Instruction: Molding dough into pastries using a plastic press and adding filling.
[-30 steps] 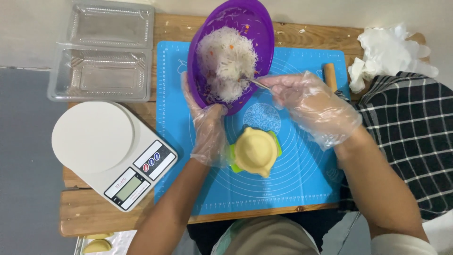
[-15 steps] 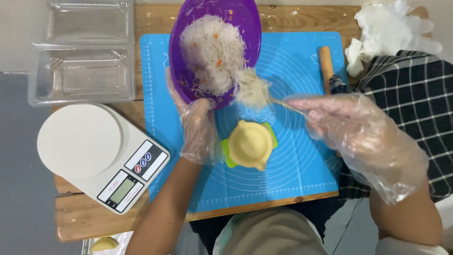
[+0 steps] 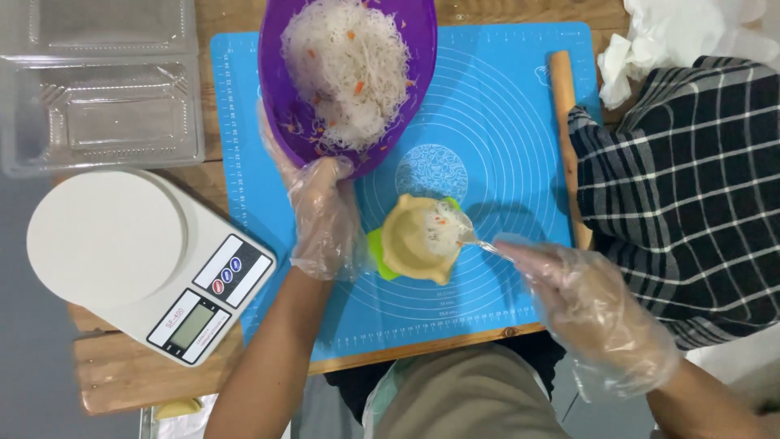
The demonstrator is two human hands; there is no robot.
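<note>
Both hands are in loose clear plastic gloves. Left hand (image 3: 323,213) sits mid-frame, fingers curled up around the near rim of the purple bowl (image 3: 280,89), gripping it so it's tilted toward the camera. The bowl is full of white noodles (image 3: 348,61) with little orange bits. Right hand (image 3: 589,305) is lower right, fingers pinched shut on a thin fork (image 3: 486,245), its tip sitting on the dough round (image 3: 414,240) in the center. That dough lies on a green mold (image 3: 375,248), with a small clump of noodles on its right side.

All this is on a blue mat (image 3: 504,122) with printed circles, laid on a wooden table (image 3: 122,378). A rolling pin (image 3: 563,122) lies along the mat's right edge, half under a checked cloth (image 3: 682,187). A white scale (image 3: 122,252) is at left, clear plastic trays (image 3: 97,81) upper left, and crumpled white plastic (image 3: 682,32) upper right.
</note>
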